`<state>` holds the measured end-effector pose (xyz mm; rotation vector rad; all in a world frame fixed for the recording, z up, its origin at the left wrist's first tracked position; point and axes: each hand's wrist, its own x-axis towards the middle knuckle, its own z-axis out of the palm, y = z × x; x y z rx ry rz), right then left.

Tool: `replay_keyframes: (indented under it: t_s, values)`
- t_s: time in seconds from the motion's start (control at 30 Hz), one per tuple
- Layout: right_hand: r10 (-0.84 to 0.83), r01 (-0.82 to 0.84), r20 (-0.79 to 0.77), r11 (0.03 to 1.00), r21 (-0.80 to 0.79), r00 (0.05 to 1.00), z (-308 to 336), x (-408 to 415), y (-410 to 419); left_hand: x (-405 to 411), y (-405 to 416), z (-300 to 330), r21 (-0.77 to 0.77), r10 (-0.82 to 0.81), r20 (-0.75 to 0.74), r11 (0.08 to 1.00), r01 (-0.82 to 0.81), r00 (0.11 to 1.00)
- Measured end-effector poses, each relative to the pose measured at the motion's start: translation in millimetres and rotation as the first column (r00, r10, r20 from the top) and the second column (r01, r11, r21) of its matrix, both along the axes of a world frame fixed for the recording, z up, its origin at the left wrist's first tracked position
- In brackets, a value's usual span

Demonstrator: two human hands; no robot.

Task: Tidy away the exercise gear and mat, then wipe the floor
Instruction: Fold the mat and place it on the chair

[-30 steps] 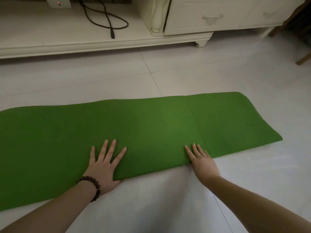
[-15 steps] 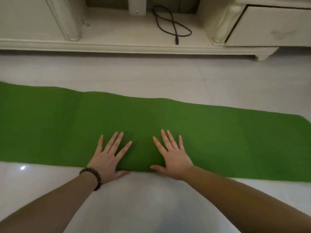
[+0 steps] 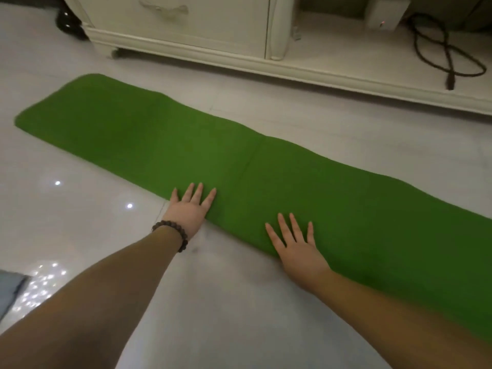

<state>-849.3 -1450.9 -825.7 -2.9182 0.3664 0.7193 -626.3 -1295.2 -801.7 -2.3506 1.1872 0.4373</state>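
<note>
Green mat (image 3: 266,166) lies folded lengthwise into a long strip on the tiled floor (image 3: 239,302), running from far left to near right, its far edge near the base of the cream cabinet (image 3: 186,30). I have both hands flat on its near edge. Left hand (image 3: 190,209): fingers straight and spread, palm half on the floor, fingertips on the mat, grip wide and holding nothing. Right hand (image 3: 298,249): same, fingers splayed and pressing down, nothing held.

Risks as I judge them:
- Fold looks springy; if I lift my palms the top layer may flop open, since nothing pins it apart from my hands.
- Far edge is wavy, so the layers probably aren't lined up; rolling or folding again from here could come out crooked.
- Floor is glossy, with light reflections at left. Pushing forward could slide the whole strip toward the cabinet instead of creasing it.
- Black cable (image 3: 447,57) loops on the cabinet's low shelf, well apart from the mat, a snag only if the mat gets shoved far.
- Beaded bracelet (image 3: 173,234) on my left wrist could catch the mat edge.

No other exercise gear in view; wiping not yet started.
</note>
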Motion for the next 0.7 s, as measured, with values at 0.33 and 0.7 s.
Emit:
replay_keyframes:
  t_s: [0.33, 0.7]
  values:
    - [0.085, -0.072, 0.096, 0.989, -0.131, 0.992, -12, -23, 7, -40, 26, 18, 0.108, 0.072, -0.097, 0.992, -0.062, 0.993]
    - [0.111, -0.108, 0.027, 0.989, -0.097, 0.993, -12, -61, 35, -89, 72, 12, 0.144, 0.184, -0.202, 0.977, -0.156, 0.962]
